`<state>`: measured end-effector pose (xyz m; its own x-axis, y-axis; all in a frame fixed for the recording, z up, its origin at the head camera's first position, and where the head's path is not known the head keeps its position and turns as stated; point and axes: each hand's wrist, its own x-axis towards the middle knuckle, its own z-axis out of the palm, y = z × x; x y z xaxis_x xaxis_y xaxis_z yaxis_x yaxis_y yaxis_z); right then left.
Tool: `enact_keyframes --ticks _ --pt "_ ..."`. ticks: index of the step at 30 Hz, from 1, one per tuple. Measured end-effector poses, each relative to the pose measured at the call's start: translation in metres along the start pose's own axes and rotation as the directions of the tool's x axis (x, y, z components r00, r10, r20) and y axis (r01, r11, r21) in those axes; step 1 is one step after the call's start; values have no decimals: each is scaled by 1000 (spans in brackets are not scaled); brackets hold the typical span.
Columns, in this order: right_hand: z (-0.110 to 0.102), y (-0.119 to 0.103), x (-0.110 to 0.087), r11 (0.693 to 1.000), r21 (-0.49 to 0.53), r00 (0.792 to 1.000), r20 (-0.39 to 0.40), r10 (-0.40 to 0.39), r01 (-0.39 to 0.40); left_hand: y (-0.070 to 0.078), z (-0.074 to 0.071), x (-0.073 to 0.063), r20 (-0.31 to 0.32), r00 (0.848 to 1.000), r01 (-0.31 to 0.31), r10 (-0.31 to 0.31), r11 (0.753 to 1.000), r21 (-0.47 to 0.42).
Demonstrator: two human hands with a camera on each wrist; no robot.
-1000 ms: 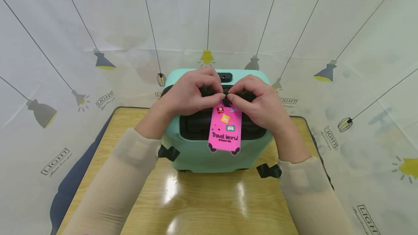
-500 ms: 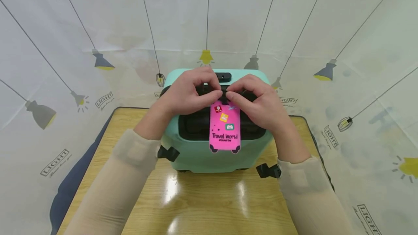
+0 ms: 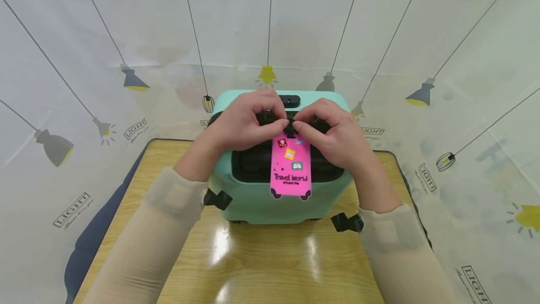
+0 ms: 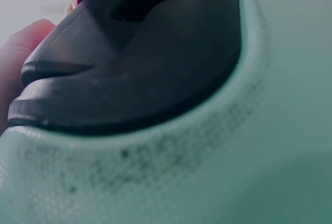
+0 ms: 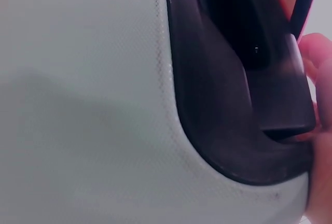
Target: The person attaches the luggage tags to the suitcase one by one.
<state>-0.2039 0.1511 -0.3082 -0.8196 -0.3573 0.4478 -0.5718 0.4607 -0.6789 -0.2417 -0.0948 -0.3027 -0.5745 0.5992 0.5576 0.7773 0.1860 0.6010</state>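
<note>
A pink luggage tag [image 3: 291, 172] with small stickers and "Travel World" lettering hangs down the front of a mint-green suitcase [image 3: 270, 208]. Its short black strap [image 3: 289, 130] runs up between the fingertips of both hands, in front of the suitcase's black carry handle. My left hand [image 3: 249, 123] pinches the strap from the left, thumb against index finger. From the right, my right hand [image 3: 333, 133] pinches it the same way. The strap's upper part is largely hidden by the fingers. Both wrist views show mostly the black handle [image 5: 282, 97] and green shell [image 4: 290, 110].
The suitcase stands on a glossy wooden table [image 3: 270, 262]. Behind and beside it hangs a pale cloth backdrop [image 3: 228, 22] printed with lamps. A black telescopic-handle grip [image 3: 290, 101] sits in the suitcase's top at the back.
The tag has swung slightly and hangs straighter than a second ago. The hands stay at the strap with only small finger movements.
</note>
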Motion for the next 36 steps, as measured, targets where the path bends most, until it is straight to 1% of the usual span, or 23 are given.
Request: enact_keyframes --ticks 4,7,16,23,25,31,33,36 --pt "0 0 -1 999 24 1000 -3 21 -20 0 0 0 -13 1000 -7 7 1000 -10" --pt "0 0 -2 999 28 1000 -3 19 -19 1 0 0 -20 1000 -9 8 1000 -18" --pt "0 0 -2 1000 5 1000 7 3 -3 2 0 -1 5 1000 4 -4 1000 -11" --pt "-1 -2 -2 997 65 999 -8 36 -35 2 -1 0 -9 1000 10 -10 1000 1" --pt "0 -3 -3 996 79 999 -17 29 -28 2 -1 1 -13 1000 26 -26 1000 8" --pt "0 -2 -3 995 99 999 -34 19 -16 6 -1 1 -12 993 118 -118 992 40" --pt "0 -3 -3 995 98 999 -32 27 -24 7 -1 1 -8 991 131 -131 990 53" --pt "0 -3 -3 995 94 999 -30 37 -34 7 -1 0 -10 991 131 -131 989 70"
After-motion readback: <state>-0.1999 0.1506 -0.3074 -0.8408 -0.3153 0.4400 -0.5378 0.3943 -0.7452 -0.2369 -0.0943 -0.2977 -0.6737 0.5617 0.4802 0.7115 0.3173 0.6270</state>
